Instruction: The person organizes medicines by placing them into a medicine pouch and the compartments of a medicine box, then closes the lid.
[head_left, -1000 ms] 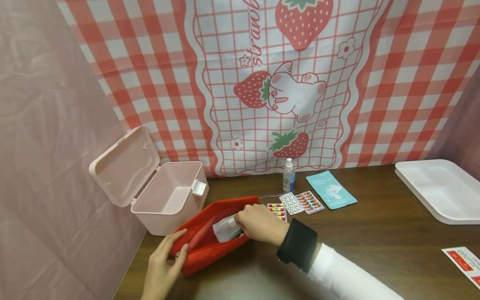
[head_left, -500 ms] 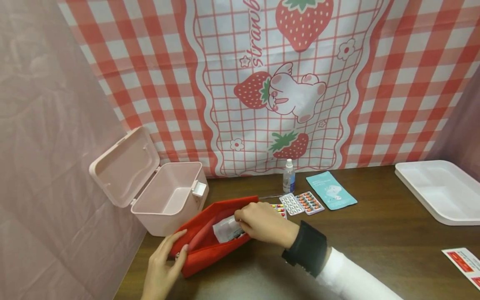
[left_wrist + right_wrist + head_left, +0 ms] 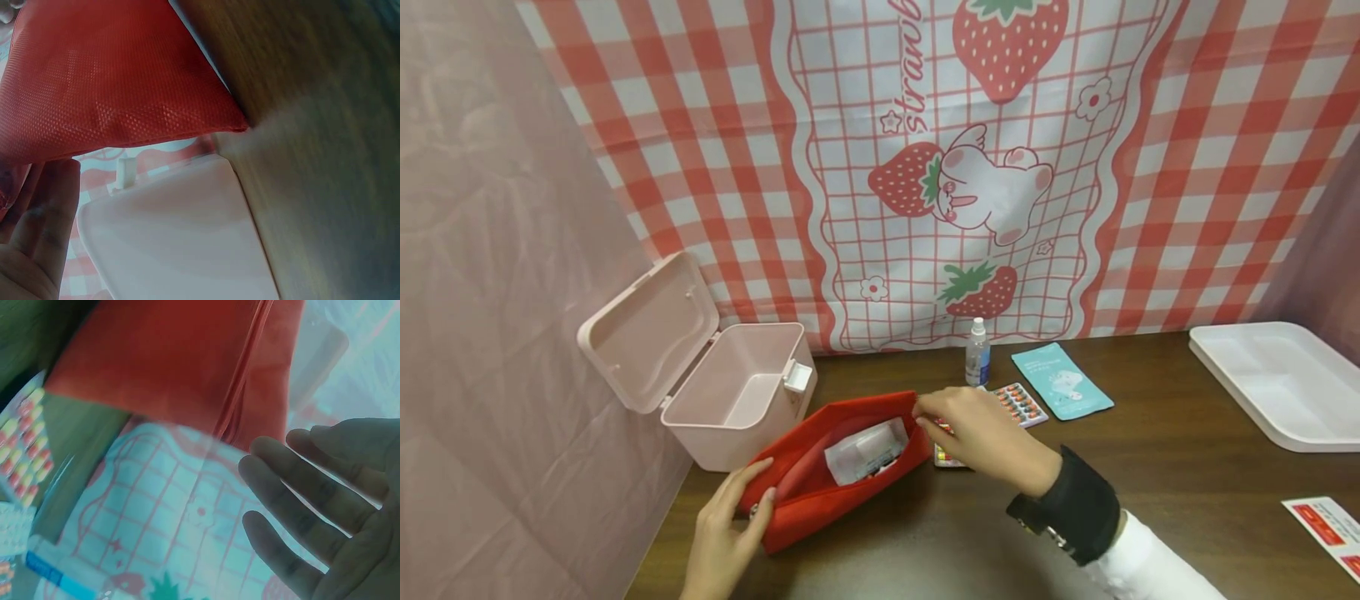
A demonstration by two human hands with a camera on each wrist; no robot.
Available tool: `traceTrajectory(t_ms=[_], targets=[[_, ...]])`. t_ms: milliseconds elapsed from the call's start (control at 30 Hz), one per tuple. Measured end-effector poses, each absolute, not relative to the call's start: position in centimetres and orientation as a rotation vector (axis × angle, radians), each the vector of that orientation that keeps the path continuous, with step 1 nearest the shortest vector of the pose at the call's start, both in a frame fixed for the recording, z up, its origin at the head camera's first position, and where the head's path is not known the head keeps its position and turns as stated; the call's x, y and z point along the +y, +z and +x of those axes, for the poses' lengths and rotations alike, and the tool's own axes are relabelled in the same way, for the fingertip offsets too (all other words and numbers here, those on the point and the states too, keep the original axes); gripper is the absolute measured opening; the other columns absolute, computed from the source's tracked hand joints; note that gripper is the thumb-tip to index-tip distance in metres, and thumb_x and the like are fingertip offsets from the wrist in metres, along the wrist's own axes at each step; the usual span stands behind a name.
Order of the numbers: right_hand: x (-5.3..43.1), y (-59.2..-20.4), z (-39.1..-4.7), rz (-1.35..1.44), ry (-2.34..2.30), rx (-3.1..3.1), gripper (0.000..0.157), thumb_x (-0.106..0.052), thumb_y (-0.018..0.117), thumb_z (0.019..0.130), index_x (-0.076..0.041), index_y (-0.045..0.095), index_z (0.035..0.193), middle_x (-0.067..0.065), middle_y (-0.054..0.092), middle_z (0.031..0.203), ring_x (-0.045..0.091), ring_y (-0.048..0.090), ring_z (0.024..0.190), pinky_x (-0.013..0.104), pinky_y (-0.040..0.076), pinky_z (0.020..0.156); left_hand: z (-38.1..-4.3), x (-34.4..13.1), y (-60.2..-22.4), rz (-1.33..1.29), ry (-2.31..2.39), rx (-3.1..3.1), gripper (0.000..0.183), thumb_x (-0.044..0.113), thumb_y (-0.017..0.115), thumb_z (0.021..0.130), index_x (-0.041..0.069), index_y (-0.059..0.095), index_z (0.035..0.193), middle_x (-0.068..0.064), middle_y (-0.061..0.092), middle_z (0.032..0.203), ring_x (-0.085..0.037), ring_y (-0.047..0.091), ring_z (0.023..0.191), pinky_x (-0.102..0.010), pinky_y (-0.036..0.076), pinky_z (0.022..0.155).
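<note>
Gripping red fabric zip pouch (image 3: 829,509) with left hand (image 3: 726,529), nothing with loosely extended right hand (image 3: 981,429); likely light, floppy, best pinched at both ends!

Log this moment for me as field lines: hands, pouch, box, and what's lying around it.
Left hand: holds the left end of the red pouch
Right hand: at the pouch's right end, fingers extended; contact unclear
Pouch: open, translucent packet inside
Pink box: lid open, beyond the pouch
Beyond right hand: blister packs, upright bottle, teal packet
Far right: white tray; red-and-white card, partly out of frame
</note>
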State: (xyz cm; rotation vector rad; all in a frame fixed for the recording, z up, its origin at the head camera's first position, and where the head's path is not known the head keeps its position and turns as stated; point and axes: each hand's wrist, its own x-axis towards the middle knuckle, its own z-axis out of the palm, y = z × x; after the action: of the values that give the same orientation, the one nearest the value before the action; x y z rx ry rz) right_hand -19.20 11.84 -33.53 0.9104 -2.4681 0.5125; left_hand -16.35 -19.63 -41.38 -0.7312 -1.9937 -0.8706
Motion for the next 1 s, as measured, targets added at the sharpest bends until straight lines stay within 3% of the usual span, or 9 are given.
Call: traceTrajectory(t_ms=[233,467,667,1000], targets=[[13.8,-35.3,-20.2,0.821,0.486,-2.580,0.005,-0.014,0.066,0.081,-0.016,0.064,0.078,-0.010,0.062,0.069,0.000,0.049,0.059,0.019,0.039,0.052,-16.6,-20.0,-41.9,-0.725,-0.865,-2.003,0.050,-0.013,0.069,0.063,-0.001,0.062,0.110,-0.011,0.064,0.097,-0.011,0.059,0.094,-0.007,0.037,0.090],[14.9,-37.9,-21.3,0.724,0.431,-2.732,0.006,-0.011,0.068,0.077,-0.011,0.063,0.080,-0.004,0.060,0.067,0.008,0.051,0.058,0.023,0.038,0.049,-16.6,-20.1,-42.1,-0.742,-0.893,-2.019,0.046,-0.007,0.069,0.069,0.002,0.061,0.114,-0.009,0.064,0.100,-0.007,0.058,0.098,-0.008,0.037,0.091],[15.1,-40.0,-22.4,0.661,0.424,-2.824,0.013,-0.017,0.070,0.076,-0.009,0.063,0.085,0.003,0.065,0.079,0.018,0.061,0.070,0.033,0.045,0.054,-16.5,-20.1,-42.0,-0.746,-0.912,-2.022,0.042,-0.004,0.067,0.073,0.002,0.061,0.115,-0.008,0.063,0.100,-0.007,0.057,0.098,-0.008,0.038,0.090],[14.6,-42.0,-23.3,0.678,0.354,-2.879,0.035,-0.022,0.071,0.077,-0.007,0.062,0.107,0.008,0.062,0.099,0.025,0.061,0.085,0.041,0.050,0.063,-16.5,-20.0,-42.0,-0.739,-0.896,-2.018,0.047,-0.008,0.069,0.069,0.002,0.061,0.114,-0.008,0.064,0.100,-0.007,0.058,0.097,-0.008,0.038,0.089]])
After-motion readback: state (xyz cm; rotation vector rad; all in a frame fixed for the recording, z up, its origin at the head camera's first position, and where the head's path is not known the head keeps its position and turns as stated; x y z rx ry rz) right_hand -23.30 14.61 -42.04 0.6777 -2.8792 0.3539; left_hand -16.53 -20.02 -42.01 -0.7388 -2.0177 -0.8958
